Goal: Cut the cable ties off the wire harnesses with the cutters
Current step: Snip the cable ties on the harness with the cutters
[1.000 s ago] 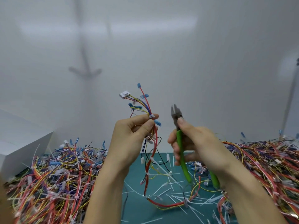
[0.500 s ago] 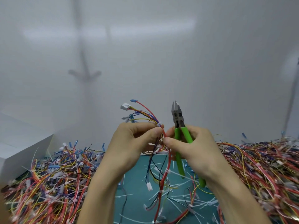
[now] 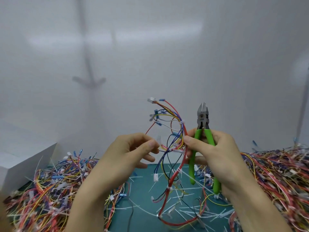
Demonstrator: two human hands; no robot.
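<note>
**Pulling a cut tie out of the harness**

The left hand pinches a small white cable tie between thumb and forefinger, close beside the wire harness. The right hand holds the green-handled cutters upright with the blades together, and its thumb also presses the red wires of the harness.

I judge the step is to draw this tie free. It is better to pull gently along the wires, so the thin wires do not bend, and to keep the blades pointed away from the fingers.

More white ties remain lower on the harness. No container is clearly seen; loose harnesses lie in piles on both sides of the green mat, with white tie pieces on it. A white box stands left; its contents are hidden.
</note>
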